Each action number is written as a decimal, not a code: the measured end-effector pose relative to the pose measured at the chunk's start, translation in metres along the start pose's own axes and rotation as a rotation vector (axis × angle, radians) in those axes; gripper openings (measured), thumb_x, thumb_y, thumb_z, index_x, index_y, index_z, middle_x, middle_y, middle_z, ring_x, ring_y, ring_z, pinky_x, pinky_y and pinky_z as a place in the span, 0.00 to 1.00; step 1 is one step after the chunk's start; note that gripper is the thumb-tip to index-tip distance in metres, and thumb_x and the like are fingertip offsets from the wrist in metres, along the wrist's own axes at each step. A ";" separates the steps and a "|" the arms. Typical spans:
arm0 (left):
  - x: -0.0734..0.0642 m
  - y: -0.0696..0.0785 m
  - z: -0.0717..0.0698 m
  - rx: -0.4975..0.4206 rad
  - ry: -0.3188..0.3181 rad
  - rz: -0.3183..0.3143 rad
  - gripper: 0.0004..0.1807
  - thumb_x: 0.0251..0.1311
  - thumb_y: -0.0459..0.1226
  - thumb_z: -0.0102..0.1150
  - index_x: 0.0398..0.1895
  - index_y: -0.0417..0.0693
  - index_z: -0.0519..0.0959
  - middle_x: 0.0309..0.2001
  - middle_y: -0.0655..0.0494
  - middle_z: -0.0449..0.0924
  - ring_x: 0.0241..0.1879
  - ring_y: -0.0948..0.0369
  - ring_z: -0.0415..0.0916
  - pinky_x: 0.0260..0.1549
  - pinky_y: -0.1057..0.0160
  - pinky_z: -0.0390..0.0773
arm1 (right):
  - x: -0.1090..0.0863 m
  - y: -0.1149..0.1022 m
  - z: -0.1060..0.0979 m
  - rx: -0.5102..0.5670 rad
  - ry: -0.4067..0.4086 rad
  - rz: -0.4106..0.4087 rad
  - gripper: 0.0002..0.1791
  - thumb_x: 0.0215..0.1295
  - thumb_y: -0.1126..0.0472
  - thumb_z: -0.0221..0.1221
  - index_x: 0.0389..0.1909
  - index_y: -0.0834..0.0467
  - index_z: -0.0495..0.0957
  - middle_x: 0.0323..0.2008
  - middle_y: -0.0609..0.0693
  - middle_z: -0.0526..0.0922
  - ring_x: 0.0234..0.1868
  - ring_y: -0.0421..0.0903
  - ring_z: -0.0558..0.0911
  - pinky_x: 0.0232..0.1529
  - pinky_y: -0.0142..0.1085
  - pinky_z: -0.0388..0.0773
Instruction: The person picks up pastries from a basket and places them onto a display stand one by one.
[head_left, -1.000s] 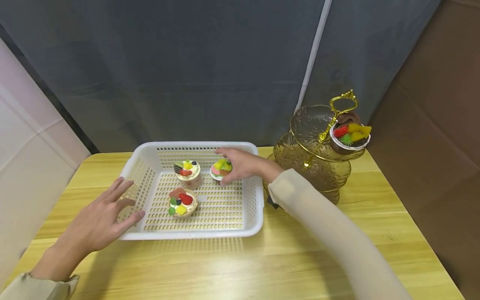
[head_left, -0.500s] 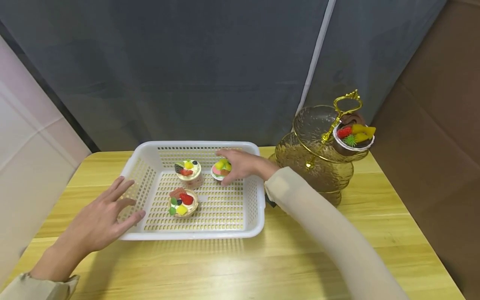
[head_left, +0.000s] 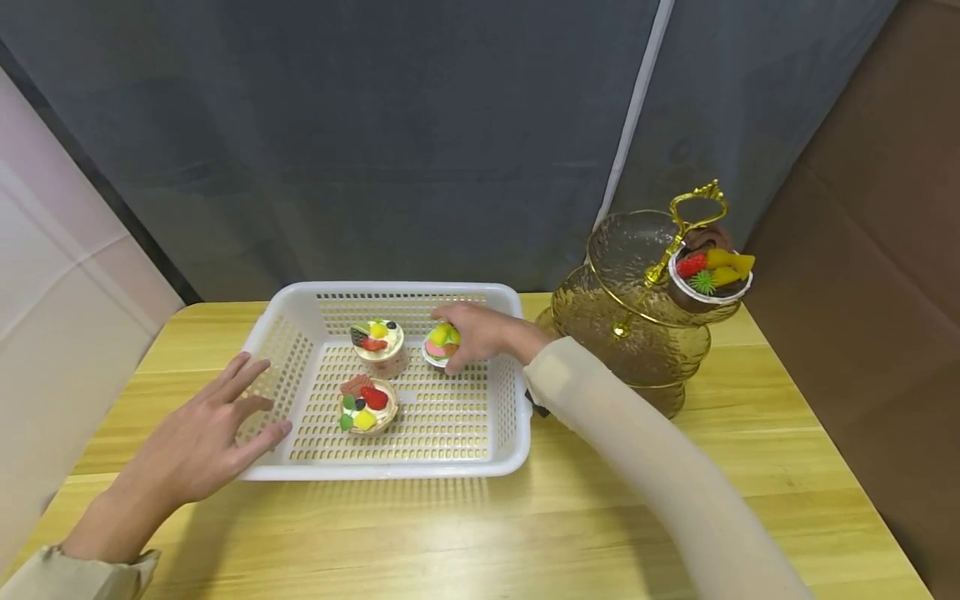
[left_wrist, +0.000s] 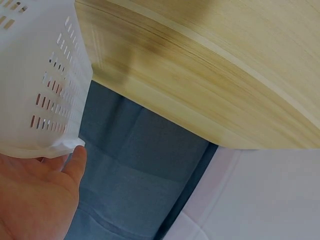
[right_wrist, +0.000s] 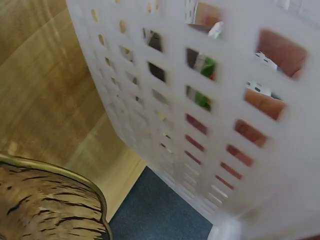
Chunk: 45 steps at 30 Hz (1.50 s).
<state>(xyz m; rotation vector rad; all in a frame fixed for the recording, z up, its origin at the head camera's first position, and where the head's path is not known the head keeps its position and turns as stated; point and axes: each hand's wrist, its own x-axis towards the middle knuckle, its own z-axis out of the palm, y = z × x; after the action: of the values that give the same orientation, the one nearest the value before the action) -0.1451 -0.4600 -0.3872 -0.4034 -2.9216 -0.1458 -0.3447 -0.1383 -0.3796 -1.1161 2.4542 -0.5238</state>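
Note:
My right hand (head_left: 483,332) reaches into the white plastic basket (head_left: 382,471), thumb and fingers curled around the side of a small cupcake (head_left: 437,348) topped with yellow and pink pieces. Part of that cupcake is hidden under the hand. To its left are a dessert cup (head_left: 382,354) with cream and fruit and a fruit tart (head_left: 367,408) with a red berry on top. My left hand (head_left: 198,437) lies with spread fingers at the basket's left rim. In the left wrist view its fingertips (left_wrist: 77,157) touch the rim.
Right of the basket stands a tiered stand (head_left: 630,350) of amber glass with gold edges and a gold handle (head_left: 697,208). A chocolate cupcake (head_left: 693,296) with fruit sits on its top tier. The wooden table (head_left: 480,542) meets a dark curtain (head_left: 375,150) behind.
My right hand has lowered slightly, its fingers and thumb drawing closer around the cupcake. My left hand stays at the rim. The head view has shifted a little.

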 end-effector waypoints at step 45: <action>0.000 -0.001 0.002 -0.002 0.028 0.024 0.25 0.65 0.52 0.57 0.38 0.36 0.86 0.69 0.37 0.64 0.75 0.39 0.49 0.47 0.31 0.72 | -0.003 -0.002 0.010 0.080 0.227 -0.109 0.26 0.50 0.59 0.70 0.52 0.56 0.76 0.42 0.47 0.78 0.41 0.43 0.75 0.41 0.32 0.72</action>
<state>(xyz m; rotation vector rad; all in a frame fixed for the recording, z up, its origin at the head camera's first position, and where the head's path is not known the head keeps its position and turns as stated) -0.1459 -0.4603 -0.3893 -0.4331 -2.8879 -0.1491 -0.3368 -0.1393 -0.3864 -1.2219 2.5450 -0.8160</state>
